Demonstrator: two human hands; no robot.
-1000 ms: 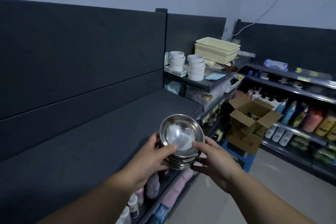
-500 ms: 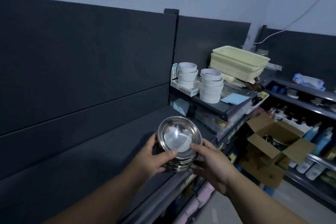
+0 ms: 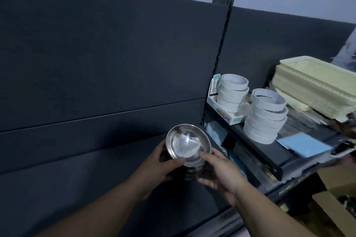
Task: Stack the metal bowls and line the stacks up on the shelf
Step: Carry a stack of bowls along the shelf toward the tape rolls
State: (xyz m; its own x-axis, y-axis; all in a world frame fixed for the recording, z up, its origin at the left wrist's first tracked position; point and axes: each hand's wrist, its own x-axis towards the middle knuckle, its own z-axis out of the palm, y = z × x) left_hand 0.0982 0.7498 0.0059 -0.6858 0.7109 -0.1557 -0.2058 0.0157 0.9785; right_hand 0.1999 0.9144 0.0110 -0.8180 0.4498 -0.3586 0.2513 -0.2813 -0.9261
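Hands meet at the lower centre of the frame, both clasped round a stack of metal bowls [image 3: 188,147]. The left hand [image 3: 160,163] comes in from the lower left, its forearm running diagonally upward. Its thumb lies curled over the near rim of the top bowl, and its other fingers wrap round the left side of the stack, partly hidden behind it. The right hand [image 3: 221,174] reaches in from the lower right with its back toward the camera. Its thumb rests on the near right rim, and its fingers curl against the lower bowls, close together.

The stack tilts a little toward the camera, so the shiny inside of the top bowl shows. The lower bowls are dark and half covered by fingers, so their number cannot be told. The stack is over the right end of the dark shelf [image 3: 86,184] that fills the lower left. Whether its base touches the shelf surface cannot be made out.

At centre right, on a higher ledge, stand two piles of white tape rolls [image 3: 266,115], the left pile set in a small carton. Cream baskets [image 3: 312,90] are stacked at the right edge, a blue sheet [image 3: 306,145] lies below them, and a cardboard box [image 3: 337,215] shows in the lower right corner.
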